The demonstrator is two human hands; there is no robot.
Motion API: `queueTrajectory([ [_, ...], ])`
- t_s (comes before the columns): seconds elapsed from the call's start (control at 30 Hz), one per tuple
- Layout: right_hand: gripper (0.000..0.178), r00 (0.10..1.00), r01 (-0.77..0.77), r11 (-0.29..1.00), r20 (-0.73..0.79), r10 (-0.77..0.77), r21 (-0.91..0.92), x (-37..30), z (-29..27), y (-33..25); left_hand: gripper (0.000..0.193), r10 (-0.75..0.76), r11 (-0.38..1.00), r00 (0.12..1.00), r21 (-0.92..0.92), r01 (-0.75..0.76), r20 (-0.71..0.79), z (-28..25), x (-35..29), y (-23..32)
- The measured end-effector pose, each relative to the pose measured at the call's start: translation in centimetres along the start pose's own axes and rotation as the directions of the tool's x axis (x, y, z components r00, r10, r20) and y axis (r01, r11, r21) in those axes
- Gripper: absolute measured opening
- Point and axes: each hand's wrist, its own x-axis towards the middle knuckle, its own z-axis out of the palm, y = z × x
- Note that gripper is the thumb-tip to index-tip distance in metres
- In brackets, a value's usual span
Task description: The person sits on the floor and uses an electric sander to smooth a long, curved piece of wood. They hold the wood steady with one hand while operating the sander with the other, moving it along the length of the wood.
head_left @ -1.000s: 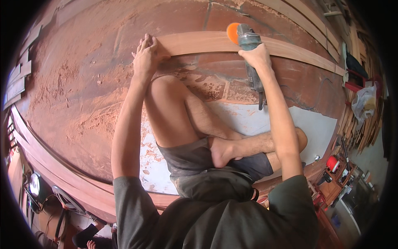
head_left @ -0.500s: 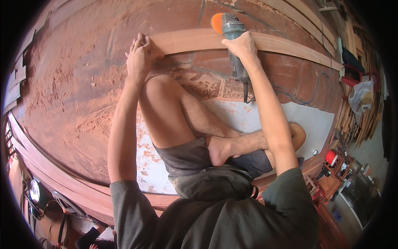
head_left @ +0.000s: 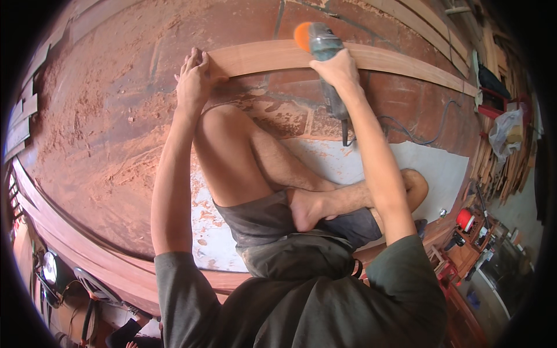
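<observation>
Left hand [head_left: 193, 81] on board [head_left: 255, 58], right hand [head_left: 341, 66] gripping grinder [head_left: 326, 44], upper centre.
Far left: grey slats [head_left: 20, 136] at frame edge, then reddish dust [head_left: 130, 171] on the floor. Left hand, upper left of centre: fingers extended, slightly apart, over board's left end; can't tell if it's clamping. Board runs from there across to upper right. Orange disc [head_left: 302, 37] overlaps board's upper edge in view, can't confirm contact. Right hand wrapped round grinder body; black lead [head_left: 345, 132] hangs off its rear. White sheet [head_left: 432, 162] under the legs, centre to right. Plastic bag [head_left: 506, 133] far right.
</observation>
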Motion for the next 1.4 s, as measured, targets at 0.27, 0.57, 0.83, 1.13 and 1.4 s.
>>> queueTrajectory([
  [0.27, 0.080, 0.985, -0.150, 0.988, -0.086, 0.152, 0.024, 0.5, -1.2, 6.8, 0.085, 0.041, 0.999, 0.999, 0.027, -0.040, -0.018, 0.1, 0.2, -0.6],
  [0.57, 0.076, 0.994, -0.040, 0.998, -0.104, 0.045, 0.047, -5.1, 1.7, 3.2, 0.069, 0.079, 0.979, 0.994, -0.192, -0.063, 0.077, 0.0, 1.2, -0.2],
  [0.83, 0.056, 0.959, -0.212, 0.964, -0.156, 0.237, 0.158, -1.8, -2.3, 10.7, 0.072, 0.166, 0.981, 0.983, -0.119, -0.155, 0.082, 0.2, 2.1, -3.1],
  [1.13, 0.092, 0.946, -0.249, 0.949, -0.164, 0.281, 0.191, -1.9, -1.7, 9.7, 0.068, 0.107, 0.988, 0.987, -0.122, -0.092, 0.123, -0.1, 1.7, -1.8],
  [1.4, 0.094, 0.978, -0.203, 0.971, -0.017, 0.207, 0.126, -3.4, -3.1, 9.4, 0.067, 0.182, 0.981, 0.977, -0.090, -0.173, 0.114, 0.1, 2.1, -3.4],
])
